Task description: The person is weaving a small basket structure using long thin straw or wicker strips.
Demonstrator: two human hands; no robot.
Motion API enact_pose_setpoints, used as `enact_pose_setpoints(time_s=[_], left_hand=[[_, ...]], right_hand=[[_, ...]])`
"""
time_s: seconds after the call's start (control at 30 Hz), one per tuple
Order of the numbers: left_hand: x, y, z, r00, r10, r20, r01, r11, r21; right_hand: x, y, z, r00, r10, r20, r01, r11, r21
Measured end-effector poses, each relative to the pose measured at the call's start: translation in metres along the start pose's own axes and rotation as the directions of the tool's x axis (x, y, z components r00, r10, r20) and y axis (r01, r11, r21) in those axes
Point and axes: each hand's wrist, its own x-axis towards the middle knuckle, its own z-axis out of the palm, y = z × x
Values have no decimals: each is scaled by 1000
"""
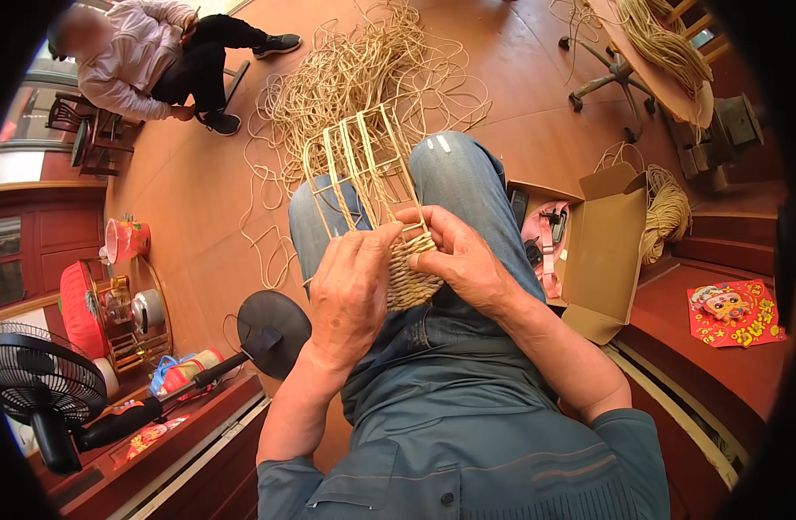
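Note:
A pale wicker frame [363, 169] rests on my lap, its bare uprights pointing away from me. Its near end is woven tight into a band [413, 279]. My left hand [350, 290] clasps the frame's left side beside the woven band. My right hand [459, 256] grips the right side, fingers pressed on a cane strand at the top of the weave. Loose cane cord [372, 74] trails from the frame into a tangled heap on the floor beyond my knees.
An open cardboard box [602, 251] with pink items lies at my right, a cane coil [667, 212] behind it. A black standing fan [47, 390] lies at lower left. Another person [146, 56] sits at upper left. A swivel chair base [615, 78] stands upper right.

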Motion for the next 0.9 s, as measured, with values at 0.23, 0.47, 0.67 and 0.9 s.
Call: enact_pose_setpoints(time_s=[0.23, 0.47, 0.67, 0.9], left_hand=[[2, -2, 8, 998, 15, -53, -17, 999, -46], [-10, -4, -8, 988, -151, -3, 149, 978, -145], [-6, -1, -1, 999, -42, -23, 42, 998, -39], [-1, 1, 8, 1000, 2, -29, -3, 1000, -10]], right_hand=[[2, 5, -1, 999, -33, -16, 33, 999, -13], [-1, 5, -6, 1000, -9, 3, 9, 999, -36], [1, 4, -7, 1000, 2, 24, -1, 1000, -23], [-1, -5, -13, 994, 75, 84, -58, 981, -188]])
